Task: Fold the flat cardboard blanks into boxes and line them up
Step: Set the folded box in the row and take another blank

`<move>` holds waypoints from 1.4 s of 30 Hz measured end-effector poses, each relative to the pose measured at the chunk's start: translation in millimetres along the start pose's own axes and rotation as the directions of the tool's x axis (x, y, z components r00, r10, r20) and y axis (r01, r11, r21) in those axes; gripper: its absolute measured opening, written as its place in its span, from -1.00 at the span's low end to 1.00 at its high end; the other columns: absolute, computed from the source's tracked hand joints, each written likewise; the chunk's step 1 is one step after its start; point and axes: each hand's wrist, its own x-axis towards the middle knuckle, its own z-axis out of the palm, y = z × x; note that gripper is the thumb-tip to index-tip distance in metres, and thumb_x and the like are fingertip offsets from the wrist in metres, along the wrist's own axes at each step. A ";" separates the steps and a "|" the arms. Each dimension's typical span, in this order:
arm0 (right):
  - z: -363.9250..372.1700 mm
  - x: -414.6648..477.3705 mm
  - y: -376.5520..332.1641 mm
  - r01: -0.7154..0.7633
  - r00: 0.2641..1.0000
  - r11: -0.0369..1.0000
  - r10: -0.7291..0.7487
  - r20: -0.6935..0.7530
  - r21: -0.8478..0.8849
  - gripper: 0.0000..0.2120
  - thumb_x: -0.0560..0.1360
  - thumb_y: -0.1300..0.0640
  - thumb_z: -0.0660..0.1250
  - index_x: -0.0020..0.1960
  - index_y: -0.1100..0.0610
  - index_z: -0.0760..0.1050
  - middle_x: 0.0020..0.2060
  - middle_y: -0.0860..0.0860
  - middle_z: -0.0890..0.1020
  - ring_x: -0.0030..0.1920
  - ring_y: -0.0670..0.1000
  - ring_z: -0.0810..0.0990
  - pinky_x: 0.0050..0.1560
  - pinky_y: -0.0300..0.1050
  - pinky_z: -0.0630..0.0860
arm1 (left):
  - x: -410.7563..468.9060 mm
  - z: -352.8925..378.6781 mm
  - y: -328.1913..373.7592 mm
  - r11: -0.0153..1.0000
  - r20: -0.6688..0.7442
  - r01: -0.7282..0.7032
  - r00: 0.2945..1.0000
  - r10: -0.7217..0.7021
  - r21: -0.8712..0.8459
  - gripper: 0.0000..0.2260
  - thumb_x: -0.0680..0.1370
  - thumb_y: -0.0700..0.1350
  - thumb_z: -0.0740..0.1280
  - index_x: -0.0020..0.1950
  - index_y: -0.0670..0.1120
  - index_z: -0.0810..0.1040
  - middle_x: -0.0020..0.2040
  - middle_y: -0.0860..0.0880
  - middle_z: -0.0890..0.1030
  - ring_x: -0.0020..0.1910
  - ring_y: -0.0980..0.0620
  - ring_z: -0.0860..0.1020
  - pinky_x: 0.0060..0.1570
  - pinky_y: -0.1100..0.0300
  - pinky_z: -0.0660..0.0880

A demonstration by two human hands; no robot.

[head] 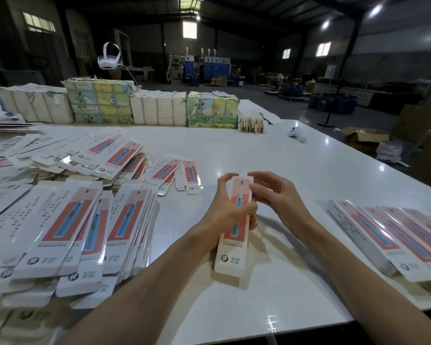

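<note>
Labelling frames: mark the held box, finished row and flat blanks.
held box (pixel 230 255): head view, lower printed face.
finished row (pixel 388 239): head view, red panel.
flat blanks (pixel 65 217): head view, top blank.

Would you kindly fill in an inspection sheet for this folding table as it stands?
Surface: glossy white table, glare spots.
Job's things: flat blanks heaped left; finished boxes lined up right; one box in hand.
Clutter: wrapped bundles along far edge; white controller.
Grippers: left hand grips the box; right hand pinches its top end.
Cables: thin white cable from a headset behind the bundles.
Surroundings: dim warehouse; open carton on floor.
</note>
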 end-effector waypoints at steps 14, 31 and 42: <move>2.6 -2.3 -2.5 0.021 1.000 0.998 -0.021 0.003 -0.051 -0.77 0.64 0.12 0.43 0.28 0.11 0.65 0.13 0.03 0.75 0.15 0.10 0.74 0.10 -0.09 0.68 | 0.5 1.1 -3.6 0.992 -0.025 0.075 0.997 -0.078 -0.098 -0.16 0.43 -0.01 0.56 0.44 0.40 0.07 0.24 -0.15 0.61 -0.09 -0.13 0.77 -0.07 0.06 0.72; 32.3 -24.2 -16.8 0.135 0.991 0.587 -0.097 0.097 -0.798 -0.52 0.59 -0.24 0.38 0.40 -0.04 0.44 0.13 -0.07 0.47 0.04 -0.11 0.57 0.06 -0.16 0.58 | -2.6 7.9 18.0 0.817 -0.010 0.091 0.993 -0.118 -0.570 -0.67 0.70 0.12 0.30 0.20 -0.10 0.68 0.10 -0.17 0.71 0.13 -0.13 0.71 0.21 -0.11 0.65; -73.0 -70.4 -30.4 -0.218 0.976 0.137 0.025 -0.217 -0.966 -0.61 0.63 -0.16 0.33 0.38 -0.03 0.42 0.24 -0.08 0.47 0.19 -0.04 0.41 0.26 -0.03 0.46 | -10.9 9.6 -12.0 0.680 0.246 -0.311 0.950 0.195 0.664 -0.80 0.68 -0.03 0.32 0.25 0.11 0.68 0.11 0.06 0.55 0.18 0.06 0.52 0.25 0.12 0.51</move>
